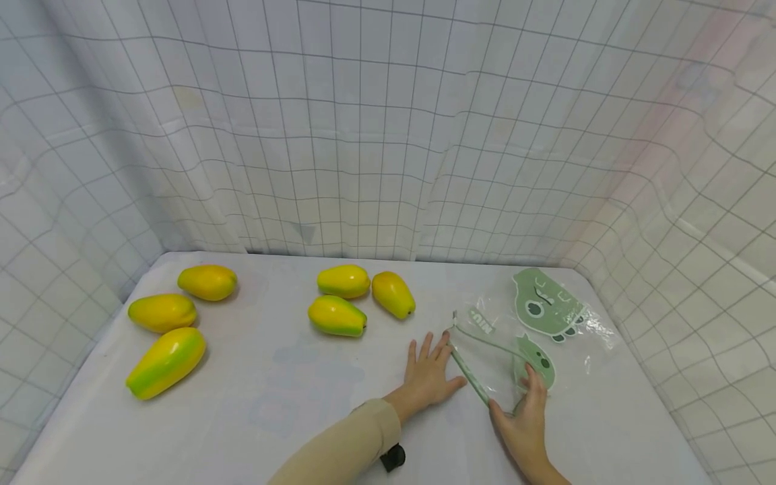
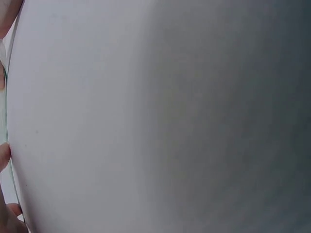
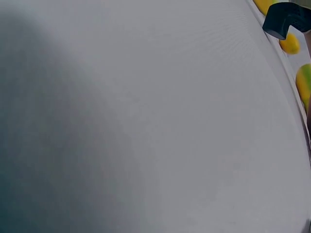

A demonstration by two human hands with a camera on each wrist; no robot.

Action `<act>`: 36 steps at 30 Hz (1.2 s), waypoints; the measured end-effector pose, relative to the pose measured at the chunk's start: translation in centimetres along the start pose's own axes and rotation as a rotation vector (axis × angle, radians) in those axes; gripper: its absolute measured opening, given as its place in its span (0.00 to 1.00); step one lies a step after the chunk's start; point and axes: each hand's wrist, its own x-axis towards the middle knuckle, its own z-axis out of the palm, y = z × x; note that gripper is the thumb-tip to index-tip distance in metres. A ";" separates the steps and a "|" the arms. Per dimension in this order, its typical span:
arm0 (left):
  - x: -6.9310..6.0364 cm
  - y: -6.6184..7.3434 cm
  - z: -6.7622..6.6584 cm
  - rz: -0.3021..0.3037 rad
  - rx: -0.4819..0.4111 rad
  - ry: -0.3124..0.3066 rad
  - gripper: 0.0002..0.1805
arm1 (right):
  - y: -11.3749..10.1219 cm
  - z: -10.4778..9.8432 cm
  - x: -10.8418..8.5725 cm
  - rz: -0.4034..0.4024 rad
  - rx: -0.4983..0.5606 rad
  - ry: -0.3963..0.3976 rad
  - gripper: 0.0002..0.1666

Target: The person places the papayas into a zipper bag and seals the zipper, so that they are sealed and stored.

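A clear plastic bag (image 1: 491, 360) with green cartoon prints lies on the white table, its green-edged mouth parted toward the person. My left hand (image 1: 427, 377) lies palm down with fingers spread, the fingertips touching the left end of the bag's edge. At the near side of the mouth, my right hand (image 1: 524, 424) has its thumb at the green edge and its bent fingers over the bag's small print; whether it pinches the plastic is hard to tell. Both wrist views show mostly blurred white surface.
Three yellow-green papayas (image 1: 337, 316) sit together at the middle back of the table (image 1: 261, 377). Three more papayas (image 1: 162, 313) lie at the left. A black object (image 1: 393, 457) is beside the left sleeve. Gridded white curtains (image 1: 376, 135) surround the table.
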 end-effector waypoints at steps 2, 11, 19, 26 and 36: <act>0.1 -0.1 -0.1 -0.001 -0.011 -0.004 0.36 | -0.1 0.1 0.2 0.015 -0.011 -0.005 0.61; 0.9 -0.4 -0.8 -0.026 -0.004 -0.036 0.35 | 0.1 0.1 1.1 -0.003 -0.023 -0.008 0.55; 1.2 -0.8 -0.8 -0.030 -0.015 -0.039 0.34 | -0.2 0.2 1.8 -0.092 -0.016 0.003 0.56; 0.9 -1.3 -1.2 -0.023 -0.029 -0.045 0.35 | -0.8 1.0 1.3 -0.093 -0.021 -0.019 0.56; 0.5 -2.1 -1.5 0.018 -0.029 -0.048 0.33 | -0.6 1.5 0.5 -0.045 -0.027 -0.033 0.57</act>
